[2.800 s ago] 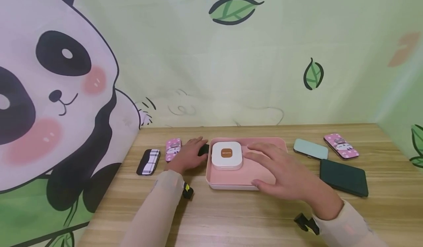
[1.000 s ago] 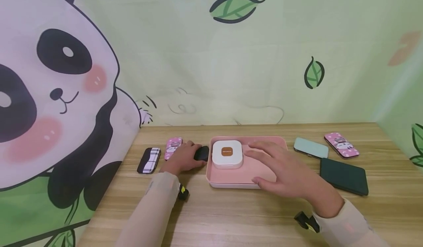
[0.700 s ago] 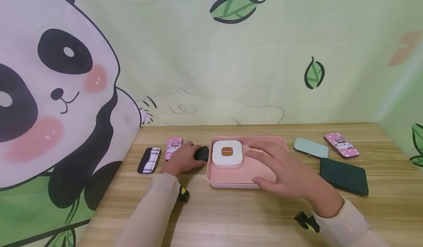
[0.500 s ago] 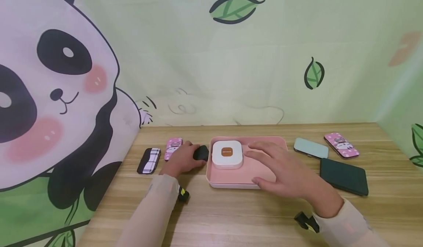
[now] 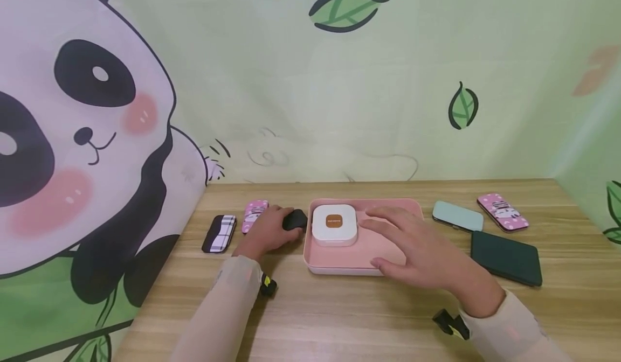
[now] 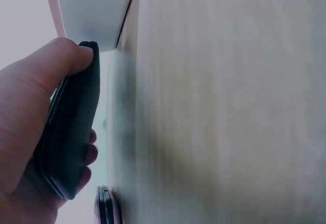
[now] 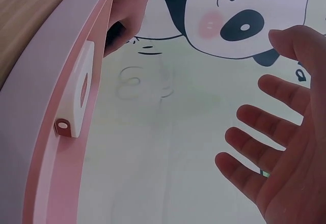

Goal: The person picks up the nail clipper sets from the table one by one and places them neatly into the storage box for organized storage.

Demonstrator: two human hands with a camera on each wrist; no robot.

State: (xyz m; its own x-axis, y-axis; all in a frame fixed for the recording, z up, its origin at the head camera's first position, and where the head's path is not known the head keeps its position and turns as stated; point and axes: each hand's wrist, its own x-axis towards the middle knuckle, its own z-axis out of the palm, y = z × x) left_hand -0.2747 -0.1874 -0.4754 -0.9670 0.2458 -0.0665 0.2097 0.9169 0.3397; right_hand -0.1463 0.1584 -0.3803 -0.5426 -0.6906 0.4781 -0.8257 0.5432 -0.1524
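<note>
My left hand (image 5: 268, 231) grips a small dark case (image 5: 294, 220) just left of the pink tray (image 5: 339, 270). In the left wrist view the thumb lies on one side of the dark case (image 6: 76, 117) and fingertips show on the other; it is tilted, with a gap between it and the table. A white square box (image 5: 335, 235) with a brown label sits in the tray's left part. Over the tray's right part hovers my right hand (image 5: 422, 249), fingers spread, holding nothing. In the right wrist view that hand (image 7: 285, 147) is apart from the white box (image 7: 76, 96).
Left of the left hand lie a plaid-and-black case (image 5: 219, 234) and a pink patterned case (image 5: 252, 214). To the tray's right are a pale green case (image 5: 457, 215), another pink case (image 5: 502, 211) and a dark green flat case (image 5: 506, 258). A printed cloth (image 5: 291, 109) rises behind the table.
My left hand lay flatter over the dark case before; its fingers and thumb have since taken hold of it and the case has tilted slightly up. My right hand has stayed in place.
</note>
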